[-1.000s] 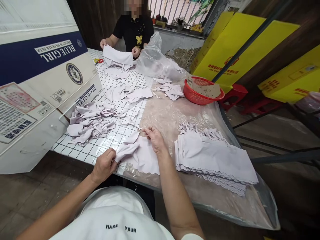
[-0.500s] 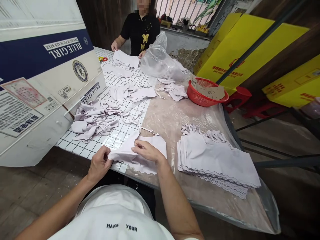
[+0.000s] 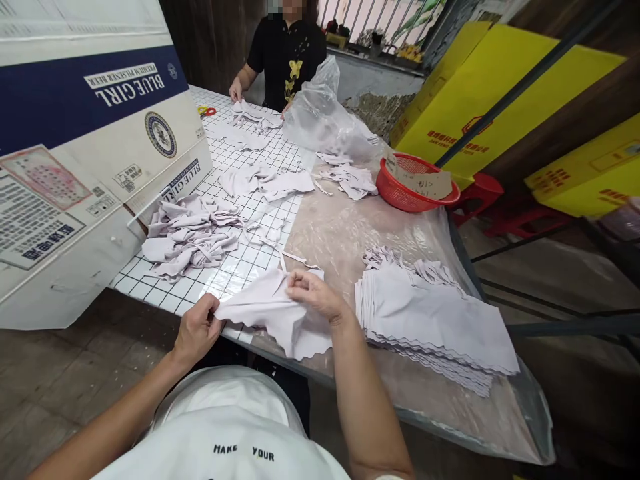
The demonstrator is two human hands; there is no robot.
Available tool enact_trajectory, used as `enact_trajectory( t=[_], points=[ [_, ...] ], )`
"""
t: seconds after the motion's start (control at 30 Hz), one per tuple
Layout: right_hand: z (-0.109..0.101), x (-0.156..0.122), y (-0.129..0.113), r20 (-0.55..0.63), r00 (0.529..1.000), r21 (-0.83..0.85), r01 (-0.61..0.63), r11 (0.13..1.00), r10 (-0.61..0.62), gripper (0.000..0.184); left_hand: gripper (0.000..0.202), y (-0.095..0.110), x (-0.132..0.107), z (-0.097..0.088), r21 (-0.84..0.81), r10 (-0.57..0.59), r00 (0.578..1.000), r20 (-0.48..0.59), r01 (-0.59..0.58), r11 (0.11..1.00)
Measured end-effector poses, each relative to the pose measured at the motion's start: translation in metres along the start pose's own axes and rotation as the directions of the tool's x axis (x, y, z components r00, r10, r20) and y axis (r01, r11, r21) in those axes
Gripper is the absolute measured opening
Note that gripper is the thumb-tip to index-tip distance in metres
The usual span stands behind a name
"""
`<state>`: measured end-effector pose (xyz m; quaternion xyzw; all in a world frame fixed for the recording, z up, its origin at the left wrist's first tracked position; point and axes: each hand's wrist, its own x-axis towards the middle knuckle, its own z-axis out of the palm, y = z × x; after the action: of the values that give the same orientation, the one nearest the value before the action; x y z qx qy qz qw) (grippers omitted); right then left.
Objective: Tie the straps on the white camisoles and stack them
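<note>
A pale lilac fabric piece [image 3: 270, 307] with a wavy lower edge is drawn out between my hands at the table's front edge. My left hand [image 3: 198, 325] pinches its left corner, fingers closed. My right hand [image 3: 315, 293] is closed on its upper part, thumb against the fingers. To the right lies a neat stack of similar fabric pieces [image 3: 425, 307], their scalloped edges toward me. A loose heap of crumpled fabric [image 3: 193, 237] sits to the left, and thin fabric strips [image 3: 265, 230] lie just beyond my hands.
A large beer carton [image 3: 100, 153] stands at the left. A red plastic basket [image 3: 415, 183] holding cardboard is at the table's right edge. Across the table, a person [image 3: 287, 60] handles fabric near a clear plastic bag [image 3: 325, 110] and scissors [image 3: 207, 111]. Yellow boxes [image 3: 500, 93] stand beyond.
My right hand has moved right with the fabric, pulling it tighter into folds from my left hand, which stays nearly in place. The person opposite has lowered their fabric to the table.
</note>
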<state>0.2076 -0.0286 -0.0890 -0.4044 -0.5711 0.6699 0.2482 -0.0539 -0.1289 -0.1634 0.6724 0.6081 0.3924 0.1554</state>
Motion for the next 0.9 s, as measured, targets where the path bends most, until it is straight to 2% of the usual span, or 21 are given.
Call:
enact_trajectory(
  t=[0.03,0.07,0.13,0.17,0.2,0.23,0.3,0.33,0.37,0.4,0.47,0.57,0.63,0.7,0.8,0.9],
  points=[
    [-0.009,0.002,-0.006,-0.093,0.994,-0.014,0.052,0.999,-0.053,0.026,0.012,-0.001,0.000,-0.001,0.020,-0.004,1.000,-0.005,0.004,1.000],
    [-0.018,0.005,-0.011,-0.222,0.966,-0.049,0.123,0.991,-0.131,0.026,0.013,-0.002,-0.001,-0.002,0.039,-0.008,1.000,-0.008,0.009,0.999],
    [-0.030,0.011,-0.018,-0.457,0.840,-0.179,0.234,0.956,-0.292,0.025,0.013,-0.003,-0.002,-0.002,0.070,-0.023,1.000,-0.013,0.024,0.997],
    [-0.033,0.012,-0.019,-0.517,0.784,-0.246,0.249,0.937,-0.344,0.024,0.013,-0.002,-0.002,-0.002,0.077,-0.033,0.999,-0.013,0.034,0.996],
    [-0.033,0.013,-0.019,-0.526,0.767,-0.301,0.236,0.924,-0.367,0.023,0.014,-0.001,-0.002,-0.001,0.078,-0.039,0.999,-0.014,0.040,0.996],
    [-0.030,0.013,-0.016,-0.488,0.794,-0.344,0.207,0.916,-0.363,0.022,0.014,0.000,-0.001,-0.001,0.072,-0.036,0.999,-0.012,0.037,0.997],
    [-0.016,0.011,-0.006,-0.302,0.908,-0.424,0.144,0.894,-0.290,0.020,0.014,0.001,0.003,-0.005,0.033,-0.017,0.999,0.029,0.016,0.999],
    [-0.007,0.010,0.000,-0.195,0.950,-0.471,0.127,0.873,-0.243,0.018,0.012,0.002,0.005,-0.009,-0.001,-0.004,0.997,0.075,0.004,1.000],
    [0.003,0.009,0.008,-0.104,0.973,-0.526,0.121,0.842,-0.205,0.017,0.010,0.002,0.009,-0.015,-0.041,0.011,0.990,0.140,-0.005,0.999],
    [0.012,0.009,0.015,-0.044,0.982,-0.586,0.121,0.801,-0.181,0.017,0.012,0.003,0.014,-0.023,-0.080,0.029,0.974,0.223,-0.012,0.997],
    [0.027,0.010,0.026,-0.013,0.985,-0.699,0.116,0.706,-0.174,0.017,0.031,0.005,0.024,-0.040,-0.133,0.082,0.918,0.387,-0.033,0.991],
    [0.037,0.014,0.033,-0.057,0.982,-0.814,0.058,0.578,-0.179,0.016,0.050,0.017,0.042,-0.057,-0.167,0.200,0.849,0.488,-0.135,0.977],
    [0.037,0.014,0.031,-0.064,0.984,-0.842,0.036,0.539,-0.166,0.016,0.049,0.026,0.056,-0.053,-0.162,0.285,0.810,0.513,-0.234,0.959],
    [0.032,0.011,0.027,-0.050,0.990,-0.848,0.028,0.529,-0.133,0.019,0.042,0.032,0.073,-0.042,-0.117,0.348,0.722,0.598,-0.351,0.929],
    [0.016,-0.001,0.020,-0.061,0.997,-0.860,-0.028,0.509,-0.047,0.021,0.022,0.028,0.100,-0.027,-0.029,0.348,0.565,0.748,-0.496,0.868],
    [-0.002,-0.016,0.016,-0.071,0.995,-0.868,-0.098,0.486,0.073,0.015,0.016,0.015,0.121,-0.027,-0.050,0.347,0.475,0.809,-0.531,0.846]
  ],
)
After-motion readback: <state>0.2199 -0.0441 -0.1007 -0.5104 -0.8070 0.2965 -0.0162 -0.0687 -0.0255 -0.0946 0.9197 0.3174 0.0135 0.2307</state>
